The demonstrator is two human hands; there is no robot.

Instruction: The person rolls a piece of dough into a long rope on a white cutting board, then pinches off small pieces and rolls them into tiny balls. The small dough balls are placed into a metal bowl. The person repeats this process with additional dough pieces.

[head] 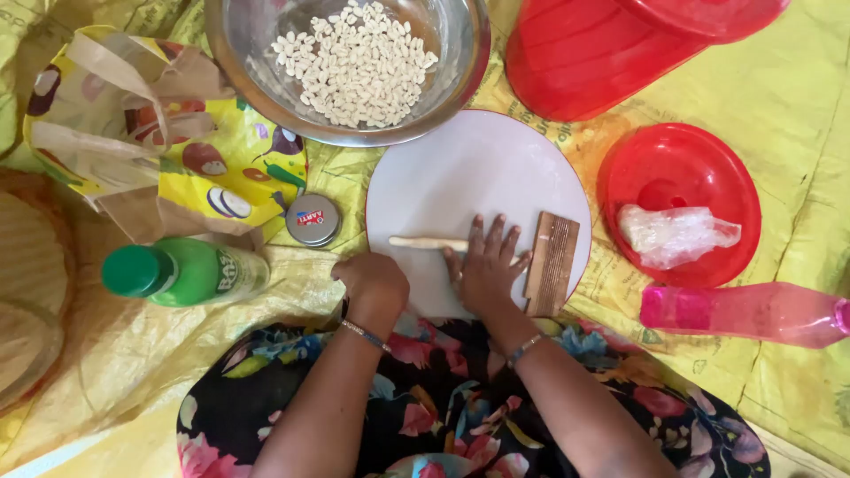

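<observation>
**Two hands at a round white board, rolling a strip of dough**

The right hand (489,265) lies flat on the round white board (460,168), fingers spread and palm down, its fingertips resting on one end of a thin pale dough roll (425,242). The roll lies crosswise near the middle of the board, its free end pointing toward the person's left. This hand pinches nothing; its grip is open and pressed onto the board and dough.

The left hand (372,279) rests at the near edge of the board, just below the roll, its fingers curled under into a loose fist. Whether it holds anything cannot be told.

Just beside the right hand, touching the board's right part, lies a small ridged wooden paddle (552,263).

Beyond the board stands a steel bowl (465,53) holding many small pale shaped pieces (354,66). To the person's right are 2 red plastic lids (567,62), a red plate (735,177) carrying a crumpled clear plastic bag (677,232), and a pink bottle (744,312) lying on its side. To the left lie a small round tin (312,219), a green bottle (181,270) on its side, and a printed yellow bag (177,150). All rest on a yellow sheet (797,97) spread over the floor.
</observation>
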